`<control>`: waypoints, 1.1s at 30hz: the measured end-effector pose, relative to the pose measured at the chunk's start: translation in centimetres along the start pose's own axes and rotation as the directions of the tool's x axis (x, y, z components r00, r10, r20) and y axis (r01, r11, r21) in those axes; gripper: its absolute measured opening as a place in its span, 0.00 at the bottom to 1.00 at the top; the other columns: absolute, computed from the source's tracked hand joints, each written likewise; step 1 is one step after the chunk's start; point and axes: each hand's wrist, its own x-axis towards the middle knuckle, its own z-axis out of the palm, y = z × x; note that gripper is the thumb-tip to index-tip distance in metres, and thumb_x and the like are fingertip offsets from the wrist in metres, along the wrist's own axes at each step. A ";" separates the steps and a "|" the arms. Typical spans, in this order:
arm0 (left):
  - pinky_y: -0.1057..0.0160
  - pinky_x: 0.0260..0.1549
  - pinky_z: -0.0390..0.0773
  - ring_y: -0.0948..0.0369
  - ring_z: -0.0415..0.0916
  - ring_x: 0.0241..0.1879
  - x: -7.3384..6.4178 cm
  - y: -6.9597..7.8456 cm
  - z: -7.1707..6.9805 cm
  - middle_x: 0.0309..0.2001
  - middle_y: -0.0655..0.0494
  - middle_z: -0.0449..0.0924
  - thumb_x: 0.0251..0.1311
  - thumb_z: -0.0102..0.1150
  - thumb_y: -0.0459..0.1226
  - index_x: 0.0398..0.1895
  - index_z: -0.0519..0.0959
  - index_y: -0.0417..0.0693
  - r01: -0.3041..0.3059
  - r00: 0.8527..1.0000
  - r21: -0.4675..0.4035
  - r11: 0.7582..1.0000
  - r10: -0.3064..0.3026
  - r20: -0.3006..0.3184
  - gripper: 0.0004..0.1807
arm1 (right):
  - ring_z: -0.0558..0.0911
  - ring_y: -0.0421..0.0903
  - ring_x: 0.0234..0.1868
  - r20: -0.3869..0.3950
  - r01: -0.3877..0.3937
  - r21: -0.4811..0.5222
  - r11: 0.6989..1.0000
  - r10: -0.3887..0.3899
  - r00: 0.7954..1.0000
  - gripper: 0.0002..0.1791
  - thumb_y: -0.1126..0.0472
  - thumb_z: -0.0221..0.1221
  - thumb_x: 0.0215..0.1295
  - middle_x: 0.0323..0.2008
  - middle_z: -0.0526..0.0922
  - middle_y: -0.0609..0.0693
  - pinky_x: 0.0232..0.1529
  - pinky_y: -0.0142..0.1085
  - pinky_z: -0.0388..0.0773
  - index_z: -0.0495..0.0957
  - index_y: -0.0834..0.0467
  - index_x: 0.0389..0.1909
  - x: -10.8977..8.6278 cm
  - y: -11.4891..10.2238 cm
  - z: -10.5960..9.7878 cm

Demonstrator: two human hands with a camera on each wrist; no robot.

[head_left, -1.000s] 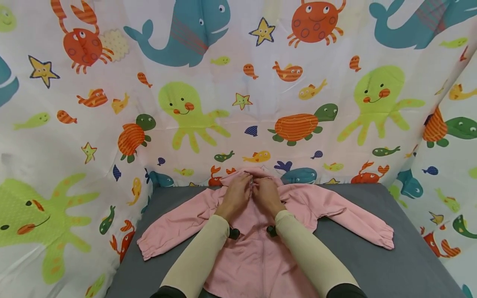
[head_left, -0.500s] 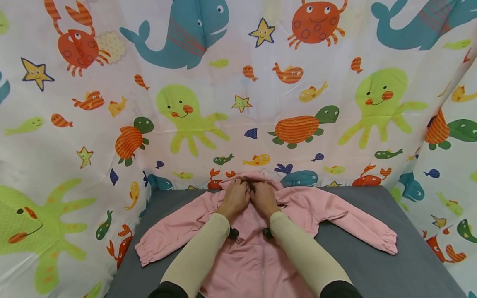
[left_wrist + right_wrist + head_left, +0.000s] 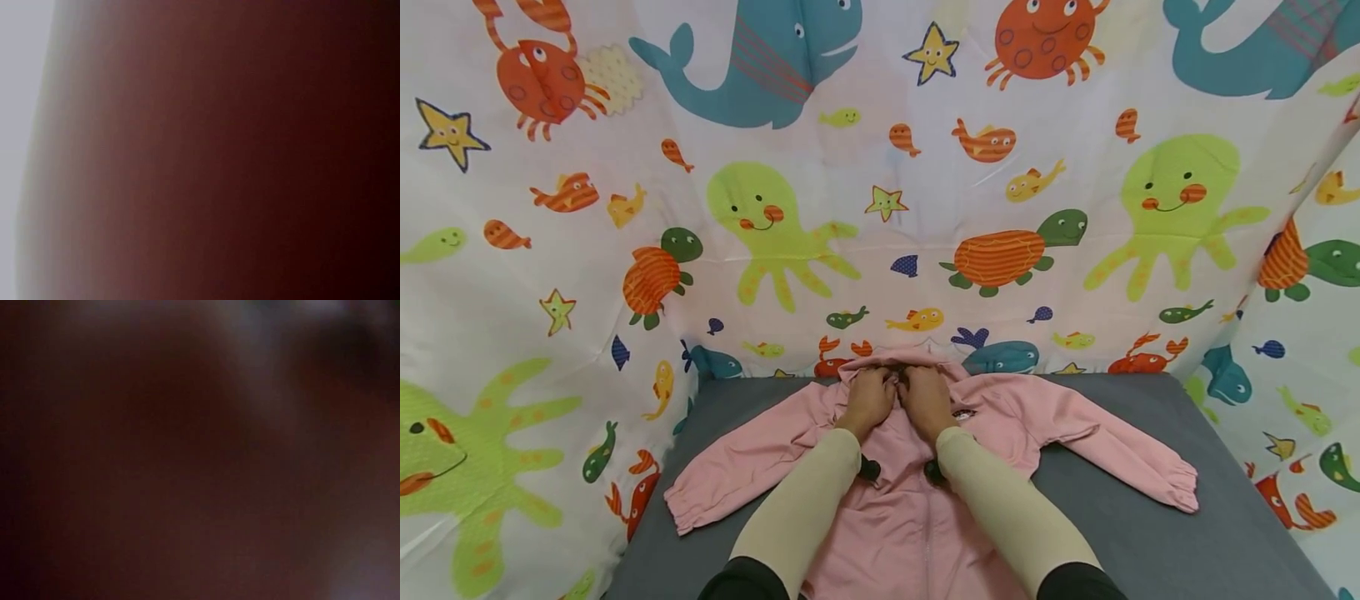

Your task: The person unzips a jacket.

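A pink zip-up jacket (image 3: 880, 525) lies front up in the head view, its sleeves spread to both sides and its collar (image 3: 895, 357) at the far end. My left hand (image 3: 868, 398) grips the fabric at the neck opening with curled fingers. Close beside it, my right hand (image 3: 927, 402) pinches the other side of the same opening. Both sets of fingertips are mostly hidden behind the backs of the hands. Down the front runs the zip line (image 3: 927, 533). The two wrist views are dark and blurred, filled by something very near the lens.
The jacket lies on a grey table (image 3: 1120, 467). A white curtain (image 3: 850, 267) printed with sea animals hangs behind the table and along both sides. The left sleeve end (image 3: 681, 508) and right sleeve end (image 3: 1180, 487) reach out towards the table's sides.
Both hands stay at the neck opening and have come slightly nearer, with a gap now showing between collar and fingers. The head view has shifted a little.
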 end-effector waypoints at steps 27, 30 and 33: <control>0.46 0.48 0.83 0.47 0.87 0.45 -1.0 -1.6 1.1 0.39 0.50 0.89 0.80 0.55 0.42 0.43 0.89 0.46 -0.056 0.994 -0.229 0.972 0.034 -0.100 0.14 | 0.87 0.63 0.40 -0.002 0.062 -0.050 0.997 -0.062 0.998 0.06 0.62 0.63 0.80 0.38 0.87 0.60 0.43 0.58 0.85 0.82 0.61 0.43 -1.1 -0.3 0.4; 0.50 0.43 0.81 0.51 0.85 0.38 -0.5 -1.9 0.9 0.33 0.53 0.86 0.79 0.54 0.42 0.39 0.88 0.47 -0.052 0.995 -0.262 0.964 0.028 -0.093 0.15 | 0.88 0.63 0.39 0.000 0.092 -0.033 0.995 -0.092 0.996 0.06 0.63 0.63 0.80 0.36 0.87 0.59 0.42 0.58 0.85 0.83 0.61 0.42 -0.8 -0.7 -0.1; 0.51 0.41 0.81 0.53 0.83 0.36 0.1 -2.2 0.5 0.32 0.55 0.85 0.78 0.54 0.42 0.37 0.87 0.49 0.002 0.997 -0.311 0.951 -0.024 -0.066 0.14 | 0.88 0.62 0.39 -0.013 0.148 -0.021 0.989 -0.149 0.989 0.06 0.64 0.63 0.79 0.34 0.87 0.58 0.41 0.57 0.85 0.84 0.61 0.39 -0.7 -1.1 -0.8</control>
